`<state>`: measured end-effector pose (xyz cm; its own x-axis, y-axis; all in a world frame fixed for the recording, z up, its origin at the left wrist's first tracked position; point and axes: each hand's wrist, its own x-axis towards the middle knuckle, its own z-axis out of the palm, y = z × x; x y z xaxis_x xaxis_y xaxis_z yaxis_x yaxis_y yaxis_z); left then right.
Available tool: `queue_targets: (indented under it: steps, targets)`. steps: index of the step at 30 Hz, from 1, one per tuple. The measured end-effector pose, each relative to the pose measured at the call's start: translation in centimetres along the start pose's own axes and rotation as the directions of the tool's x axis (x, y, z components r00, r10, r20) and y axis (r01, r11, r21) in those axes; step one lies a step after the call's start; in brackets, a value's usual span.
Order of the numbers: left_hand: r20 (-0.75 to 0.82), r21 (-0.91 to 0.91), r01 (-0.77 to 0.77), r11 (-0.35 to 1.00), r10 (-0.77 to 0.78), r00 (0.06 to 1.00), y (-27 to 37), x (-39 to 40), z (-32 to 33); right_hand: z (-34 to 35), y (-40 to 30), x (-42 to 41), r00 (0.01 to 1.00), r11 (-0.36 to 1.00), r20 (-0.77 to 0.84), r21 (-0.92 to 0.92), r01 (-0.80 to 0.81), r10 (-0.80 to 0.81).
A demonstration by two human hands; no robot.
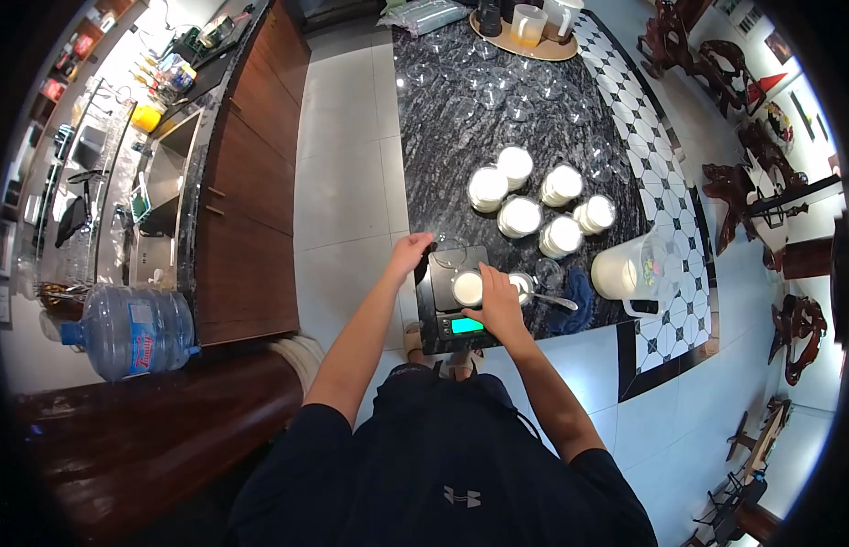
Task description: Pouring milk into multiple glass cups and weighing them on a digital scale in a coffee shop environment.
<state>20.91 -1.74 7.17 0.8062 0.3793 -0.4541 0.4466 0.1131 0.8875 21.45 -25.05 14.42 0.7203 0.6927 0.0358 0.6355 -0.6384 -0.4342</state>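
Observation:
A kitchen scale with a lit green display sits at the near edge of the dark stone counter. On its plate stands a small cup of white creamy filling. My right hand curls around the right side of this cup, thumb near the display. Just right of that hand is another white-filled cup, with a metal spoon across it. My left hand is at the counter's left edge, beside a clear plastic lid or cup; whether it grips anything is unclear.
Several stacked white-filled cups stand beyond the scale. A clear pitcher with pale contents and a blue cloth lie to the right. Several clear lids or cups spread farther back, before a tray with jugs.

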Motion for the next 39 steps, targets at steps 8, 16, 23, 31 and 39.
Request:
queue_targets:
  steps: [8, 16, 23, 31, 39]
  targets:
    - [0.085, -0.201, -0.001, 0.980, 0.018, 0.996, 0.3, 0.2, -0.4, 1.4, -0.8, 2.0, 0.998, 0.987, -0.057, 0.160, -0.009, 0.019]
    - [0.159, -0.254, 0.004, 0.967, 0.037, 0.987, 4.9, 1.7, -2.4, 2.2, -1.0, 7.1, 0.985, 0.992, -0.163, 0.123, -0.038, 0.058]
    - [0.209, -0.414, -0.317, 0.853, 0.428, 0.879, 7.3, 3.0, -3.0, 3.0, -1.0, 11.8, 0.989, 0.992, -0.137, 0.115, -0.042, 0.058]
    - [0.471, 0.403, -0.649, 0.645, 0.462, 0.752, 6.8, 1.0, -3.0, 4.5, 0.6, 13.3, 0.992, 0.980, -0.032, 0.160, -0.117, 0.124]
    - [0.641, 0.575, -0.807, 0.135, 0.539, 0.546, 4.5, 1.2, -2.9, 4.3, 1.5, 13.2, 0.996, 0.942, -0.027, 0.329, -0.070, 0.083]
